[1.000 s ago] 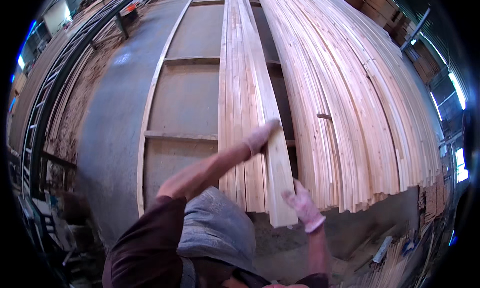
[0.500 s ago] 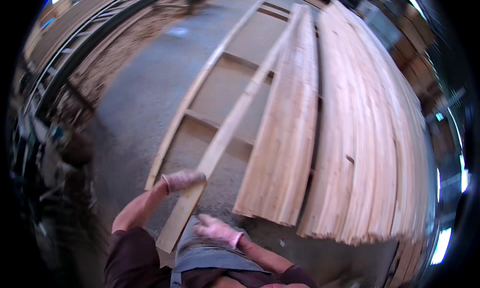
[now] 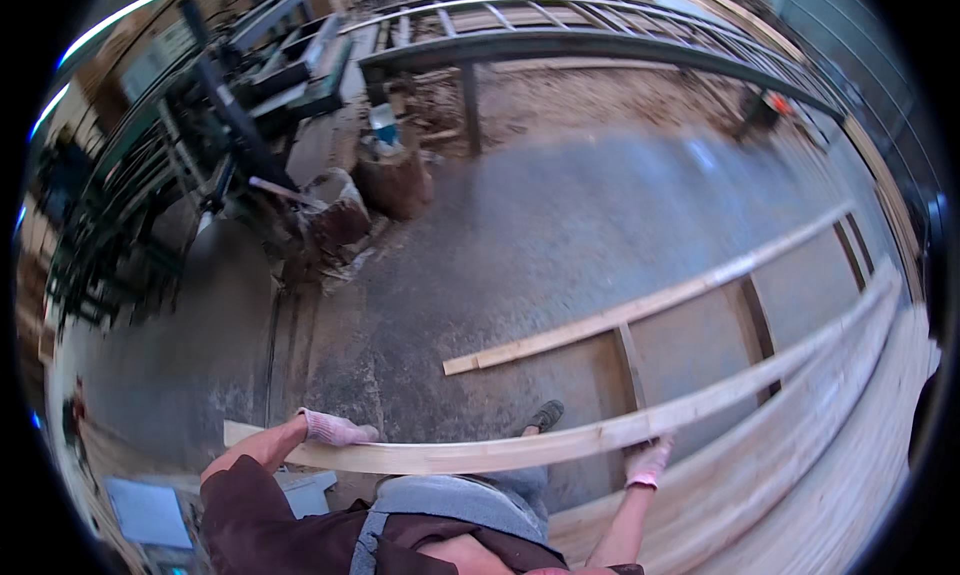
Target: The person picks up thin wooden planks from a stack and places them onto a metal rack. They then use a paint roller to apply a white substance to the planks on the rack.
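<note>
A long, pale wooden plank [image 3: 510, 455] lies across in front of my waist and runs away to the far right. My left hand [image 3: 340, 430], in a whitish-pink work glove, grips it near its left end. Farther along, my right hand [image 3: 648, 462] in a similar glove holds the plank's edge from the near side; some of its fingers are hidden by the wood. Beyond the plank, a wooden rail [image 3: 610, 321] joined by several crosspieces [image 3: 757, 320] rests on the floor. Other boards [image 3: 740, 485] lie side by side at the lower right.
Dark machinery [image 3: 230, 105] fills the far left. Near it stand a log stump [image 3: 395, 180] and a chopped block [image 3: 335, 210]. A ladder-like metal rack [image 3: 610, 45] on legs crosses the back, above wood debris. A pale flat panel [image 3: 148, 512] is at the lower left.
My view has turned left, bringing the machinery in. The plank now lies crosswise before my waist. My right hand, free of the plank before, has taken hold of it.
</note>
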The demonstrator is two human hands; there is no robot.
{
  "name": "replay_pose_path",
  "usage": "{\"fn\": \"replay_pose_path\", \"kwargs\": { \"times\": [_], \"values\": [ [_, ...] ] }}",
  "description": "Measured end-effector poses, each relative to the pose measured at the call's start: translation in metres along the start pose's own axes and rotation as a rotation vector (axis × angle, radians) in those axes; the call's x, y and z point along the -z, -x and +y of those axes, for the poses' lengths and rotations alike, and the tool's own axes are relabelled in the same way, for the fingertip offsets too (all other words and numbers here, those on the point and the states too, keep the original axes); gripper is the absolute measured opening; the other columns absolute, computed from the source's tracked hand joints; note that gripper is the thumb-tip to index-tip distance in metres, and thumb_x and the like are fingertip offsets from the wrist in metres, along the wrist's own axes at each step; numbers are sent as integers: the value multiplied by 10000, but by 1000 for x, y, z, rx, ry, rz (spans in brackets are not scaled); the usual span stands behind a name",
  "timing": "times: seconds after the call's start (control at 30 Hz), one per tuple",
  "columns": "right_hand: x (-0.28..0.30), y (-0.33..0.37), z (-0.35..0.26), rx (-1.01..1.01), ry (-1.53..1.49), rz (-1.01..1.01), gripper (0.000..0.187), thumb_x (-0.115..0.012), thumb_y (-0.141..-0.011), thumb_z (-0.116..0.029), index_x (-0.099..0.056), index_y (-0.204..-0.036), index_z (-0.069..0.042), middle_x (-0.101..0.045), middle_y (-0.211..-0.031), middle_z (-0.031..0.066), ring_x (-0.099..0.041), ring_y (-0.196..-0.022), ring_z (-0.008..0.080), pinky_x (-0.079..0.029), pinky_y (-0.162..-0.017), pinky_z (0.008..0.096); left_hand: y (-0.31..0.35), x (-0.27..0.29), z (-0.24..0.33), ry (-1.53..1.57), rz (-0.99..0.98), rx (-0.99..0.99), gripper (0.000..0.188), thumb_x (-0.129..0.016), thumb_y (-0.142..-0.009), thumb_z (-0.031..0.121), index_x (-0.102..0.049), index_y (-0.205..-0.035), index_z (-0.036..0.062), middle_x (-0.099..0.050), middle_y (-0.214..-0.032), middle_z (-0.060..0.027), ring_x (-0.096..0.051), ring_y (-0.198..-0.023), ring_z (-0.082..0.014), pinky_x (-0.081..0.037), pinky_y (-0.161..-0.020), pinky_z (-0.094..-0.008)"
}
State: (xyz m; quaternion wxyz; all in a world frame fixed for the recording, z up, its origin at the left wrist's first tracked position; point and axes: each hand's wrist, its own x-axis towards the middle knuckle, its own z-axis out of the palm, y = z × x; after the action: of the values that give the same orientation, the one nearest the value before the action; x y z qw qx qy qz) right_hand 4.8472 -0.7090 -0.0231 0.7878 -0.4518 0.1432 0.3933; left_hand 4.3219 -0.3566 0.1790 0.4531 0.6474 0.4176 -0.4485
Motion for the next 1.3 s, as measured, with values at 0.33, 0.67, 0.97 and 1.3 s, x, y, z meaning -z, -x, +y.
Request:
{"fn": "replay_pose_path", "kwargs": {
  "times": [0.33, 0.67, 0.97, 1.3],
  "values": [
    [-83, -186, -71, 97, 171, 268, 1040, -530, -876, -831, -309, -1646, -166, -371, -1658, 126, -390, -1481, 353, -294, -1235, 528, -13, 168, 57, 145, 62, 207, 912, -315, -952, 831, -646, -1431, 129, -592, -1495, -139, -518, -1403, -324, -358, -1181, -460],
    [-324, -283, -60, 42, 25, 166, 975, -647, -870, -760, -392, -1577, -137, -484, -1529, 151, -502, -1351, 366, -432, -1121, 586, -184, 384, 362, -163, -96, -567, 725, -447, -1022, 580, -480, -1555, 90, -476, -1589, -180, -447, -1461, -337, -324, -1224, -446],
    [-526, -428, -53, -276, -97, -109, 913, -686, -883, -679, -420, -1512, -72, -525, -1442, 211, -524, -1319, 439, -425, -1097, 685, -265, 642, 488, -184, -367, -338, 694, -571, -911, 583, -705, -1291, 18, -727, -1218, -163, -672, -1140, -292, -494, -1004, -449],
    [-605, -722, -189, 72, -169, 129, 831, -548, -937, -740, -463, -1521, -155, -541, -1481, 125, -542, -1330, 355, -471, -1069, 609, -324, 915, 519, -173, -307, -375, 701, -589, -948, 548, -601, -1432, 41, -676, -1315, -134, -636, -1185, -256, -474, -1049, -432]
  ]
}}
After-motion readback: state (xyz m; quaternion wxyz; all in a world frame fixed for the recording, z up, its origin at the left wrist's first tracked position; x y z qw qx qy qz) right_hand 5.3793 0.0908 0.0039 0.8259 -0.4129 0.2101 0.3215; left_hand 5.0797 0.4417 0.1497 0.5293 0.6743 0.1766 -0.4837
